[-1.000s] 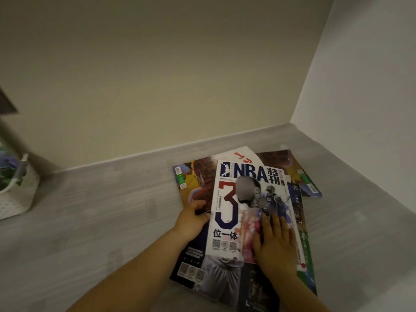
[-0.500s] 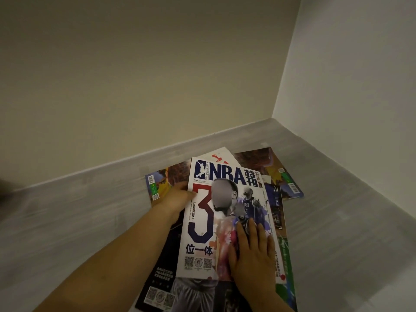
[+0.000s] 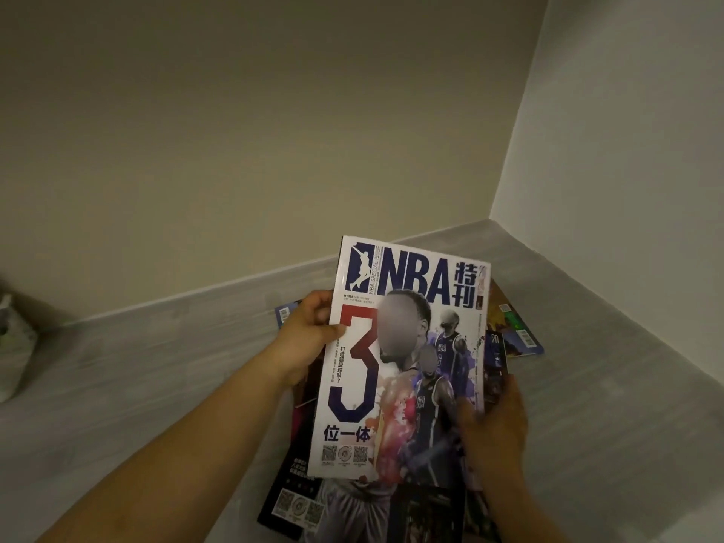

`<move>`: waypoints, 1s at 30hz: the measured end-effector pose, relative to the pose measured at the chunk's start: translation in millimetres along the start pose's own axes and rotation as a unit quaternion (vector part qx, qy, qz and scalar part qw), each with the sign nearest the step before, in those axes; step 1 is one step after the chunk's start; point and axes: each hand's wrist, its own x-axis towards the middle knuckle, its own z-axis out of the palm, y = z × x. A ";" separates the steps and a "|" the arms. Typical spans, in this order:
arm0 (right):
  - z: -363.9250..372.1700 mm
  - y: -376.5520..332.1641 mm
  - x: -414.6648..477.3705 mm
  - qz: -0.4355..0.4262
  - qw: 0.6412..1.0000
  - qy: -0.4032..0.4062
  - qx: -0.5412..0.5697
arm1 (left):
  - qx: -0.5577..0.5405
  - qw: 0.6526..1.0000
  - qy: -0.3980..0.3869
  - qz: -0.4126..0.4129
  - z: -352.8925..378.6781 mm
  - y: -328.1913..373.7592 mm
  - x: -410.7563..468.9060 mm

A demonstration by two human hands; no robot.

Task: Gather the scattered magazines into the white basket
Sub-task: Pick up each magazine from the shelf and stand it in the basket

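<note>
Magazines [image 3: 427, 511] are lying in a loose, overlapping pile on the grey surface [image 3: 156, 386] at the lower centre of the frame, near the corner where two walls are meeting. One of them, the NBA magazine [image 3: 403, 386], is being held face up in front of the pile at the centre of the frame. Its white cover with a large "3" is tilting toward the camera and hiding most of the pile. The left hand [image 3: 305, 339] is gripping its left edge, thumb lying on the cover. The right hand [image 3: 493, 421] is clamping the lower right edge; it is blurring, so its fingers are hard to make out. The hands are apart, one on each side of the cover. A dark magazine [image 3: 290, 503] is showing below the bottom edge, and a green and yellow magazine [image 3: 517, 335] is peeking out at right. The basket [image 3: 11, 346] is sitting at the far left edge of the frame, blurred and cut off, well apart from the pile.
</note>
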 end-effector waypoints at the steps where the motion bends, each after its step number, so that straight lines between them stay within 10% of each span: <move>1: -3.7 -6.0 5.0 0.005 0.999 -0.020 0.034 | -0.002 1.000 0.005 0.014 -7.2 3.6 -5.0; 15: 72.5 -119.5 -32.1 -0.044 0.917 -0.396 0.008 | -0.007 0.985 0.143 0.101 -183.7 25.5 -94.8; 30: 300.6 -287.1 -194.4 -0.237 0.882 -0.406 0.026 | 0.037 0.884 0.443 0.146 -446.4 47.4 -221.5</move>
